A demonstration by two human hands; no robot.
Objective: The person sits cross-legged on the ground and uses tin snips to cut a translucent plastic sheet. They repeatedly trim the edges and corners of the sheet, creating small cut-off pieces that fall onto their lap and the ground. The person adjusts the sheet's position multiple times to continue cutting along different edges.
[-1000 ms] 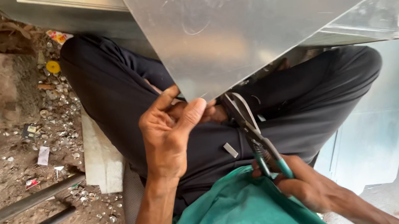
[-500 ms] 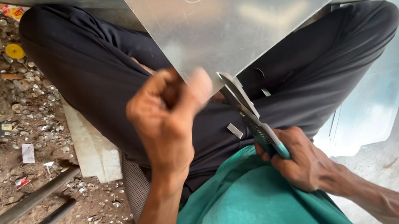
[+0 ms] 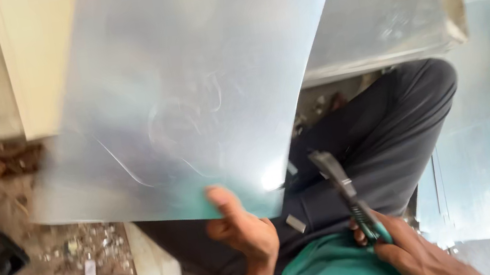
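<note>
While the left hand (image 3: 242, 228) pinched the lower edge of a large galvanised metal sheet (image 3: 187, 94) near the bottom centre of the frame, thumb on the near face and fingers curled behind it, the sheet filled most of the upper half of the picture and tilted up away from the lap. Toward the lower right, the right hand (image 3: 407, 249) was closed around the teal handles of a pair of tin snips (image 3: 348, 196), whose dark blades pointed up and left, just beside the sheet's lower right corner but apart from it. Dark trousers (image 3: 382, 143) ran across the centre right, with a green shirt (image 3: 330, 273) at the bottom edge. A stack of pale metal sheets (image 3: 485, 140) lay at the right, and a wooden plank (image 3: 154, 267) rested on littered ground at lower left.
</note>
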